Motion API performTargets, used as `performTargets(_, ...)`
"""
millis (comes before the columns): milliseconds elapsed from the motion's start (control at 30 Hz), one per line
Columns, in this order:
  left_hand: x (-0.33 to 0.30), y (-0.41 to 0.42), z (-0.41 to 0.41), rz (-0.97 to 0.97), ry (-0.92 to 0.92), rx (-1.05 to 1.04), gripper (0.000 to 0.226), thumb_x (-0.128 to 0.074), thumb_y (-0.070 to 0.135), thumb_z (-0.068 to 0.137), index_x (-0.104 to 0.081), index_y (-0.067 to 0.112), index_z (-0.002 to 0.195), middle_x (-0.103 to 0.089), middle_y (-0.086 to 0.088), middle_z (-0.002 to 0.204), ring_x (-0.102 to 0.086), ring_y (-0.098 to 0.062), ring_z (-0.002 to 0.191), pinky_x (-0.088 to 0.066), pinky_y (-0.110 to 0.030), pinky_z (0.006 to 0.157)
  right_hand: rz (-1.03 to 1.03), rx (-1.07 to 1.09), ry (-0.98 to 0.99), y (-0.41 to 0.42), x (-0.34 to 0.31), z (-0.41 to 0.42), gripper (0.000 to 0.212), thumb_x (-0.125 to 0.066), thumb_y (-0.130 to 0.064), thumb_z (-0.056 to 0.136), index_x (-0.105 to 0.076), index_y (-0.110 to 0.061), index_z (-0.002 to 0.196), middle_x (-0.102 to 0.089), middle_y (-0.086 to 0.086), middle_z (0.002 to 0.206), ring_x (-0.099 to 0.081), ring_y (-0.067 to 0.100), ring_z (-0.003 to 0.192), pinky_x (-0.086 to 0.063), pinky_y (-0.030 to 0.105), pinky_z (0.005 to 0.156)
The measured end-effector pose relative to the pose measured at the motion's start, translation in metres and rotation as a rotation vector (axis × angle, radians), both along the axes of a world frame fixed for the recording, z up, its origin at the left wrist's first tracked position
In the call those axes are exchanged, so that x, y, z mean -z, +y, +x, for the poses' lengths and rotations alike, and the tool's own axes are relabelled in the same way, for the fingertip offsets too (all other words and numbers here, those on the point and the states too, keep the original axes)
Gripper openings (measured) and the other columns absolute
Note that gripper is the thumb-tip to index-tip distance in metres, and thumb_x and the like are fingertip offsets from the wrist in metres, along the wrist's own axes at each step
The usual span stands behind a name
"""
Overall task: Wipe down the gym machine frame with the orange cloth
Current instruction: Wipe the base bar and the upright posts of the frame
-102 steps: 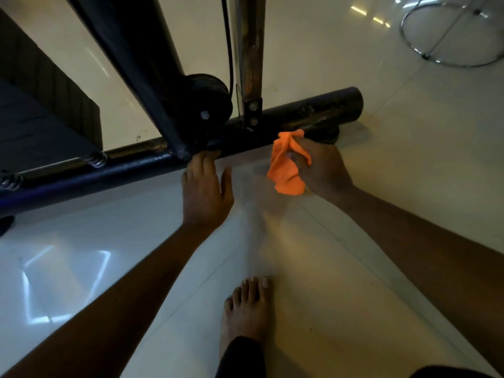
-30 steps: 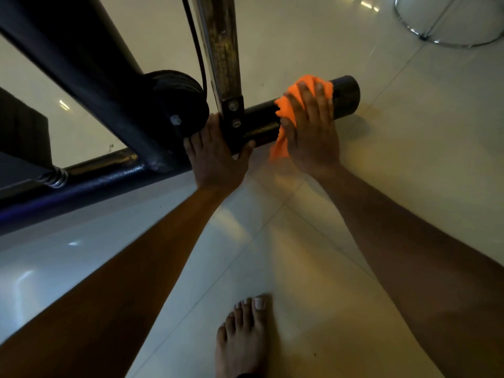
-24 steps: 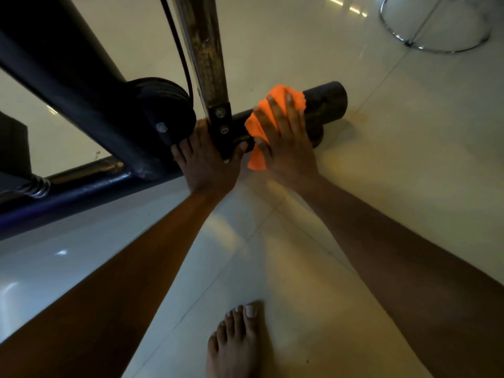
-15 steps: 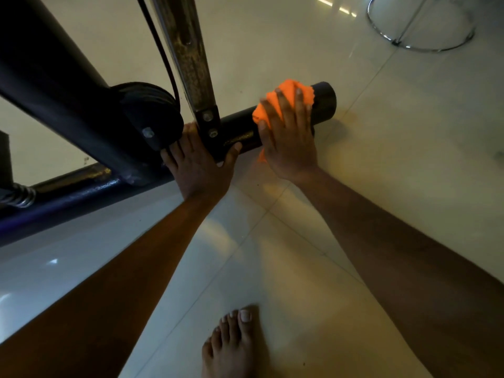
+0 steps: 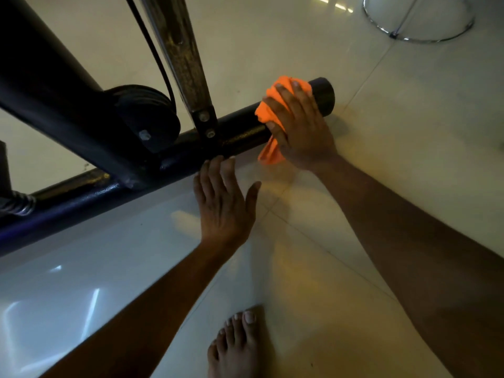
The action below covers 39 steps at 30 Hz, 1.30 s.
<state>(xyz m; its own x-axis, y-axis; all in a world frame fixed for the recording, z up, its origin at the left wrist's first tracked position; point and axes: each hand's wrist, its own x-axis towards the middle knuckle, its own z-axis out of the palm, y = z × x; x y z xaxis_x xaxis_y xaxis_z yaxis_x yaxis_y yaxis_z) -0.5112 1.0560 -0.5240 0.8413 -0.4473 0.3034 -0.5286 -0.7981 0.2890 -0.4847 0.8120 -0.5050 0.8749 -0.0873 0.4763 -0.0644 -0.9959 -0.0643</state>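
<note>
The gym machine's black base tube (image 5: pixel 240 132) lies across the floor from lower left to its capped end at upper right. The orange cloth (image 5: pixel 268 110) is draped over the tube near that end, a corner hanging down toward the floor. My right hand (image 5: pixel 300 126) lies flat on the cloth and presses it against the tube, fingers spread over it. My left hand (image 5: pixel 223 200) is flat with straight fingers, palm down over the floor. Its fingertips touch the near side of the tube just below the bolted bracket (image 5: pixel 206 124).
A thick black slanted beam (image 5: pixel 54 96) and a worn metal upright (image 5: pixel 180 47) with a black cable rise from the tube, beside a black pulley wheel (image 5: pixel 147 115). A spring (image 5: pixel 16 204) sits at far left. A chrome ring base (image 5: pixel 417 17) stands top right. My bare foot (image 5: pixel 237 345) is on the glossy tiles.
My left hand has come off the bracket area and slid back, so only its fingertips touch the tube. My right hand still presses the cloth near the tube's end.
</note>
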Motion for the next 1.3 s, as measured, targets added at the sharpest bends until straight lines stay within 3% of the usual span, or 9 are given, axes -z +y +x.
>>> performTargets(133, -0.011, -0.024, 0.033, -0.081, -0.118, 0.195, 0.065, -0.060, 0.039, 0.110, -0.044, -0.001, 0.158, -0.044, -0.023, 0.161, -0.040, -0.039, 0.154, -0.029, -0.057, 0.128, 0.130, 0.262, -0.113, -0.029, -0.002, 0.000, 0.055, -0.030, -0.046, 0.118, -0.057, -0.017, 0.156, -0.046, 0.015, 0.167, -0.033, 0.046, 0.160, -0.025, 0.059, 0.131)
performTargets(267, -0.027, -0.059, 0.066, -0.106, -0.086, 0.286, 0.054, -0.048, 0.022, 0.112, -0.040, -0.006, 0.157, -0.043, -0.028, 0.160, -0.039, -0.042, 0.153, -0.032, -0.052, 0.129, -0.040, 0.023, 0.009, -0.006, 0.007, 0.005, 0.052, -0.029, -0.037, 0.120, -0.050, -0.011, 0.160, -0.042, 0.017, 0.170, -0.022, 0.046, 0.163, -0.019, 0.067, 0.130)
performTargets(367, -0.025, -0.083, 0.087, -0.096, -0.029, 0.224, 0.056, -0.045, 0.030, 0.111, -0.044, -0.006, 0.155, -0.049, -0.028, 0.155, -0.045, -0.046, 0.146, -0.034, -0.053, 0.126, -0.062, -0.022, -0.027, -0.034, 0.004, 0.001, 0.051, -0.036, -0.041, 0.119, -0.046, -0.018, 0.164, -0.040, 0.012, 0.172, -0.025, 0.039, 0.164, -0.024, 0.059, 0.130)
performTargets(500, -0.023, -0.096, 0.095, -0.062, 0.055, 0.156, 0.060, -0.044, 0.038, 0.110, -0.042, 0.002, 0.158, -0.046, -0.020, 0.161, -0.037, -0.041, 0.153, -0.026, -0.051, 0.128, 0.065, 0.157, -0.113, -0.028, 0.002, 0.009, 0.051, -0.034, -0.041, 0.119, -0.059, -0.014, 0.154, -0.051, 0.014, 0.163, -0.035, 0.044, 0.159, -0.027, 0.059, 0.129)
performTargets(667, -0.017, -0.090, 0.093, -0.044, -0.040, 0.185, 0.057, -0.037, 0.037, 0.112, -0.043, 0.005, 0.159, -0.047, -0.015, 0.163, -0.036, -0.040, 0.155, -0.018, -0.052, 0.131, -0.021, -0.042, -0.028, -0.021, 0.001, -0.006, 0.050, -0.041, -0.038, 0.117, -0.050, -0.018, 0.161, -0.041, 0.012, 0.171, -0.027, 0.041, 0.163, -0.022, 0.060, 0.131)
performTargets(800, -0.015, -0.089, 0.092, -0.077, -0.080, 0.175, 0.054, -0.040, 0.031, 0.112, -0.045, 0.002, 0.158, -0.050, -0.017, 0.160, -0.043, -0.040, 0.151, -0.024, -0.051, 0.130, 0.049, 0.173, -0.072, -0.045, -0.002, 0.001, 0.050, -0.036, -0.044, 0.118, -0.055, -0.020, 0.157, -0.046, 0.011, 0.168, -0.033, 0.040, 0.160, -0.027, 0.056, 0.130)
performTargets(933, -0.016, -0.088, 0.094, -0.071, -0.032, 0.198, 0.056, -0.040, 0.028, 0.110, -0.043, 0.002, 0.159, -0.048, -0.017, 0.162, -0.040, -0.039, 0.153, -0.021, -0.049, 0.131, 0.060, 0.114, -0.010, -0.016, 0.007, 0.005, 0.053, -0.027, -0.040, 0.119, -0.046, -0.018, 0.163, -0.039, 0.012, 0.172, -0.013, 0.037, 0.166, -0.017, 0.061, 0.132)
performTargets(1167, -0.014, -0.086, 0.096, -0.087, -0.068, 0.218, 0.055, -0.042, 0.026, 0.109, -0.044, 0.000, 0.158, -0.051, -0.020, 0.159, -0.044, -0.041, 0.149, -0.025, -0.052, 0.130, 0.195, 0.111, -0.074, -0.037, -0.017, 0.011, 0.044, -0.048, -0.039, 0.114, -0.063, -0.009, 0.142, -0.063, 0.013, 0.148, -0.055, 0.040, 0.143, -0.037, 0.050, 0.125)
performTargets(1300, -0.014, -0.087, 0.096, -0.091, -0.058, 0.218, 0.055, -0.042, 0.025, 0.109, -0.045, 0.000, 0.158, -0.050, -0.019, 0.160, -0.043, -0.041, 0.150, -0.025, -0.052, 0.130, 0.231, 0.053, 0.037, -0.044, -0.027, 0.003, 0.055, -0.048, -0.054, 0.110, -0.060, -0.017, 0.149, -0.045, 0.014, 0.167, -0.044, 0.036, 0.153, -0.034, 0.047, 0.128)
